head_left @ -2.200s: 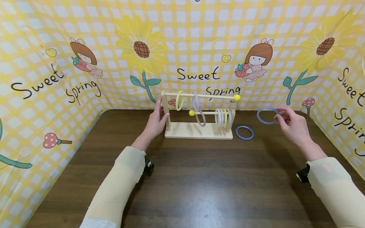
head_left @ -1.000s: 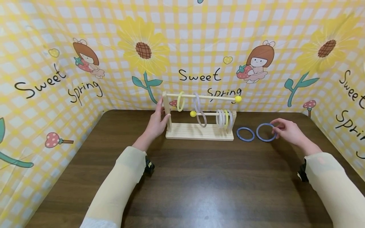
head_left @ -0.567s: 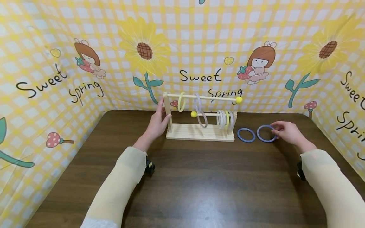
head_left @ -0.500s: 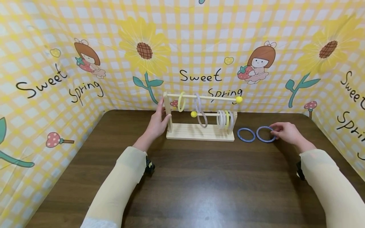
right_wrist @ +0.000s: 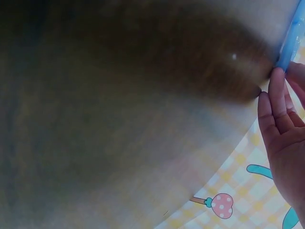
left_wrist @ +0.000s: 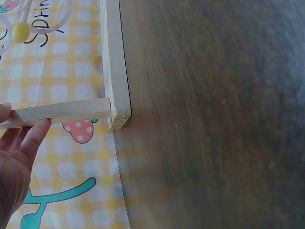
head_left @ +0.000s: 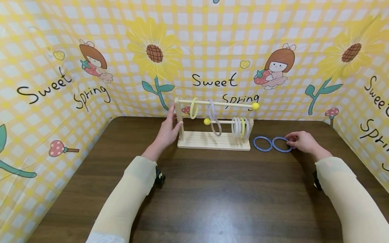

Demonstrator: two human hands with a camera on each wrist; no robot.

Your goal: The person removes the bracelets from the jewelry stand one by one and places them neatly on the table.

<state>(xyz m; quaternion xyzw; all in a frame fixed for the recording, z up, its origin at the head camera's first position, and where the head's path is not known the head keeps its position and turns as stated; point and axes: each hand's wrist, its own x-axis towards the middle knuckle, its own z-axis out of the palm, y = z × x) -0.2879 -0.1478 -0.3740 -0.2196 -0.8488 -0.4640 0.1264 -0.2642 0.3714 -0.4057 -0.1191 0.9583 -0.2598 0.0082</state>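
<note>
My left hand (head_left: pixel 167 131) grips the upright post (left_wrist: pixel 71 111) of a wooden ring stand (head_left: pixel 206 144), thumb on one side and fingers on the other. Between thumb and fingers, my right hand (head_left: pixel 305 141) pinches the right edge of a blue ring (head_left: pixel 281 151), low over the table. Another blue ring (head_left: pixel 262 150) lies flat just left of it, their edges meeting in the head view. On the stand's upper rod hang a yellow ring (head_left: pixel 191 110) and a lilac ring (head_left: pixel 210 109). The lower rod carries a pale pinkish ring (head_left: pixel 220 130) near its ball end and several rings bunched by the right post.
A yellow ball (head_left: pixel 255 106) caps the upper rod's right end; another yellow ball (head_left: pixel 207 122) caps the lower rod's left end. The brown table (head_left: pixel 206 195) ends at a yellow checked cloth (head_left: pixel 212 37), which rises close behind the stand and along both sides.
My right hand has brought the blue ring down and left, from above the table to beside the other ring. My left hand keeps its grip on the post.
</note>
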